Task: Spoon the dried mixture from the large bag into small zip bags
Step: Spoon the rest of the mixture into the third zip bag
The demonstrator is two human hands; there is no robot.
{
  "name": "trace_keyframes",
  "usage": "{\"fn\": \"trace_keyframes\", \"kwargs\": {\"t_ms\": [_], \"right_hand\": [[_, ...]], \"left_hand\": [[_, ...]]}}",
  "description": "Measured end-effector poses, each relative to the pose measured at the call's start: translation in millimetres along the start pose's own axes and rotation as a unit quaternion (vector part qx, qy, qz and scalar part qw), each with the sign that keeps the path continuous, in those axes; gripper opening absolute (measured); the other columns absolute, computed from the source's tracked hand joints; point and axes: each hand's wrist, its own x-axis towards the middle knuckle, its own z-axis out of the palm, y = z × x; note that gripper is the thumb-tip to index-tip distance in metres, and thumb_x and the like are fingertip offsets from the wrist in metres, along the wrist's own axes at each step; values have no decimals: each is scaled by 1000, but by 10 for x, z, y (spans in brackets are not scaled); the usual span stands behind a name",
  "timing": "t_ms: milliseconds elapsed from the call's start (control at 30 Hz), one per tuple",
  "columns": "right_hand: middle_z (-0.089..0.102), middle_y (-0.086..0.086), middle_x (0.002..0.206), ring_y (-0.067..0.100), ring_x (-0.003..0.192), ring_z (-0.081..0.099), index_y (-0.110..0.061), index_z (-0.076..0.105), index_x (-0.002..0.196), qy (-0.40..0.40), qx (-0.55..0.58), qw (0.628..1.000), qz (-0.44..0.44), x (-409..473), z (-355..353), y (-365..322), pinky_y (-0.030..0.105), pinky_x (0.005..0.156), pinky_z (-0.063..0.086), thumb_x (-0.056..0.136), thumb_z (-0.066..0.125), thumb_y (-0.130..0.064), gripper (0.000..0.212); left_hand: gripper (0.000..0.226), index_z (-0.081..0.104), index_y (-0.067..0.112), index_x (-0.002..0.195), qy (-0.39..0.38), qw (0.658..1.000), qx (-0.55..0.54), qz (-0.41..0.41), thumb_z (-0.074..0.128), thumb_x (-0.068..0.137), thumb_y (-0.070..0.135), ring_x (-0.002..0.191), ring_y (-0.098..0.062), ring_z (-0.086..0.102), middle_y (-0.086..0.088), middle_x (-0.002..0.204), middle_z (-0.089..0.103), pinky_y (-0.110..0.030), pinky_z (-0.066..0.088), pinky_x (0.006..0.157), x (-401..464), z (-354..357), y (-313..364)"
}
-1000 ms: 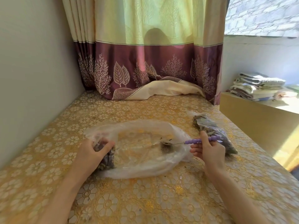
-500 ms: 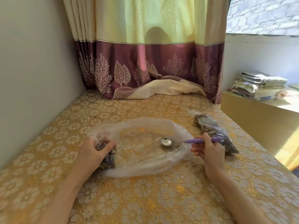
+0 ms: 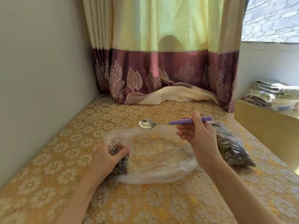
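Above the large bag point(image 3: 153, 156), the right hand point(image 3: 196, 136) now lifts the near-empty spoon point(image 3: 161, 124), grip pinching its handle; the left hand point(image 3: 107, 156) grips the small zip bag point(image 3: 119, 160), so another scoop seems needed.

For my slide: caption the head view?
Right hand lifts spoon over large bag; left hand grips it.
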Motion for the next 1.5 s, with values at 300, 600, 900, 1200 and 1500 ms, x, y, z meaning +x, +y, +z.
{"fn": "trace_keyframes", "kwargs": {"t_ms": [300,600,900,1200,1500], "right_hand": [[75,8,86,17,66,65,-10,64,89,-138,-77,987,-36,-44,435,23,23,58,52,100,44,-17,24],[75,11,81,16,61,65,-6,66,91,-7,-1,1000,-14,-51,126,22,20,54,52,93,51,-35,33],[73,15,73,18,54,68,-10,75,64,129,-82,986,66,-305,-415,413,19,48,54,95,54,-30,43],[72,13,65,17,50,67,-13,75,64,178,-108,976,62,-296,-502,502,18,45,53,97,52,-30,44],[72,7,62,16,53,68,-11,74,71,204,-138,969,35,-277,-610,545,20,53,56,96,53,-30,38]], "left_hand": [[22,61,34,87,0,999,-49,-23,76,71,33,83,-8,64,4,86,69,-19,43,69,6,-35,20],[23,64,22,91,-3,1000,9,-12,73,75,37,83,-6,59,1,89,67,-17,41,67,42,-21,-74],[45,52,3,70,14,991,129,-44,71,76,44,53,-16,37,-4,60,44,-25,24,48,35,68,-74],[34,66,9,86,-8,994,107,-19,70,77,42,50,-9,40,3,58,49,-21,26,47,38,63,-86],[45,65,3,87,-23,994,103,-16,68,77,46,58,-28,50,-20,69,61,-36,35,53,55,54,-135]]}}
